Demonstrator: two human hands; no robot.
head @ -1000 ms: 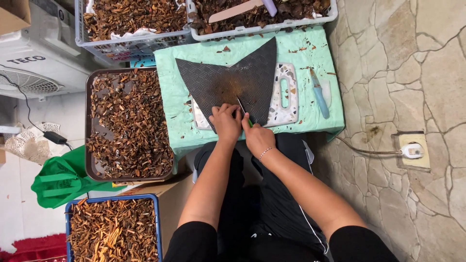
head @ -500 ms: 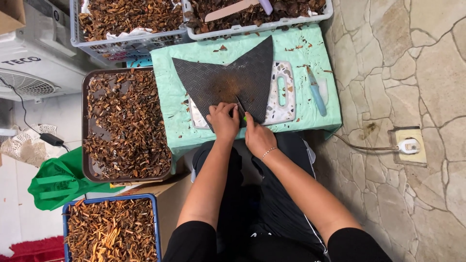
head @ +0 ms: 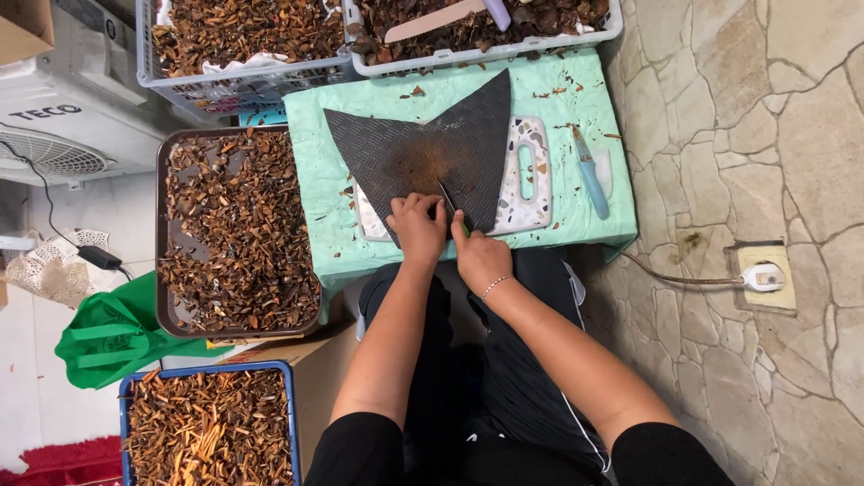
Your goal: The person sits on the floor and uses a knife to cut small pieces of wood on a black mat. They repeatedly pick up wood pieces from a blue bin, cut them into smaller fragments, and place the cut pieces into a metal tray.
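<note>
My left hand [head: 418,227] rests with curled fingers on the near edge of a dark textured rubber mat [head: 423,148], pinching something small that I cannot make out. My right hand [head: 479,257] grips a small knife [head: 447,198] with a green handle; its blade points away from me, right beside my left fingers. The mat lies over a white speckled cutting board [head: 526,175] on a table with a mint-green cloth [head: 576,85].
A blue-handled knife [head: 589,173] lies on the cloth at right. A brown tray [head: 236,229] of dried brown pieces sits left. White baskets [head: 243,45] of similar pieces stand beyond the table, one holding a pink-bladed knife [head: 441,16]. A blue crate [head: 209,423] sits near left.
Both hands stay together at the mat's near edge with only slight shifts. The view has drifted a little.
</note>
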